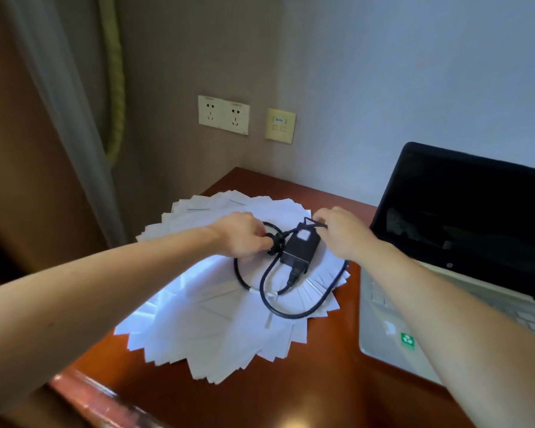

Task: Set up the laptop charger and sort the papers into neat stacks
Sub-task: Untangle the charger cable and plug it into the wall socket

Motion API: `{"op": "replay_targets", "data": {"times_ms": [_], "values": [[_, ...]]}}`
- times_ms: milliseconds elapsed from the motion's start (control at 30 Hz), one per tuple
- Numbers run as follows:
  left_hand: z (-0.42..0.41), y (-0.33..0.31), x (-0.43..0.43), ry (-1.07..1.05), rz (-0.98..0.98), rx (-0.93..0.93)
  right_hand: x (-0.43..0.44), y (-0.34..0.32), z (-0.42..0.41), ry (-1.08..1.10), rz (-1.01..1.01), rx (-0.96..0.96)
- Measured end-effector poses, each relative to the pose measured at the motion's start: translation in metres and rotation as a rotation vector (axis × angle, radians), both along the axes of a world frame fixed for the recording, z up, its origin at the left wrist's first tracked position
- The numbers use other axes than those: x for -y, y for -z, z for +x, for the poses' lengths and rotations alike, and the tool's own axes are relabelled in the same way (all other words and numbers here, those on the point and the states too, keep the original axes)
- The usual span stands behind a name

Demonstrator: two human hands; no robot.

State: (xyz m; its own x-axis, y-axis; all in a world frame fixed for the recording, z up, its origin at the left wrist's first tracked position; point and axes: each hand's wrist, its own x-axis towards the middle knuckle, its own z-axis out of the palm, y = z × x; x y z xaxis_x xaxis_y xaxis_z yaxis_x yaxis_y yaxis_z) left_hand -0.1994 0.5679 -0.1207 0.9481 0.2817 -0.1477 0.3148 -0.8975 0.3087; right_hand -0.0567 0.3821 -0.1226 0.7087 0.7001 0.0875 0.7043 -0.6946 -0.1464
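A black charger brick (298,248) with a white label lies on a fanned, messy pile of white papers (217,322) on the wooden desk (318,387). Its thick black cable (294,313) loops over the papers. My left hand (244,237) grips the black plug end just left of the brick. My right hand (343,231) pinches the thin cord at the brick's far end. An open laptop (464,211) with a dark screen stands at the right.
A double wall socket (223,115) and a small yellowish wall plate (280,125) sit on the wall behind the desk. A curtain (74,118) hangs at the left. The desk's front edge runs across the lower left.
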Motion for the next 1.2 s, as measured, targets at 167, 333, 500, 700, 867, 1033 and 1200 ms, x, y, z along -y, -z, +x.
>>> {"op": "replay_targets", "data": {"times_ms": [167, 333, 500, 700, 867, 1033, 1200], "values": [[0.007, 0.01, 0.0, -0.101, -0.083, 0.185, 0.005, -0.021, 0.005, 0.139, 0.301, -0.326], [0.003, -0.004, 0.031, -0.204, -0.443, 0.373, 0.013, -0.034, -0.01, 0.335, 0.715, -0.832], [0.005, -0.035, 0.049, -0.188, -1.045, 0.318, -0.004, -0.048, -0.064, 0.271, 0.883, -1.078], [-0.002, -0.045, 0.037, -0.336, -1.24, 0.43, -0.005, -0.047, -0.104, -0.115, 0.816, -1.379], [-0.017, -0.064, 0.016, -0.302, -1.234, 0.447, -0.001, -0.028, -0.061, -0.164, 0.31, -0.422], [-0.025, -0.072, 0.004, -0.283, -1.22, 0.405, -0.004, 0.0, -0.027, -0.428, -0.267, -0.063], [-0.019, -0.077, -0.002, -0.22, -1.268, 0.436, -0.014, -0.017, -0.018, -0.444, -0.266, 0.05]]}}
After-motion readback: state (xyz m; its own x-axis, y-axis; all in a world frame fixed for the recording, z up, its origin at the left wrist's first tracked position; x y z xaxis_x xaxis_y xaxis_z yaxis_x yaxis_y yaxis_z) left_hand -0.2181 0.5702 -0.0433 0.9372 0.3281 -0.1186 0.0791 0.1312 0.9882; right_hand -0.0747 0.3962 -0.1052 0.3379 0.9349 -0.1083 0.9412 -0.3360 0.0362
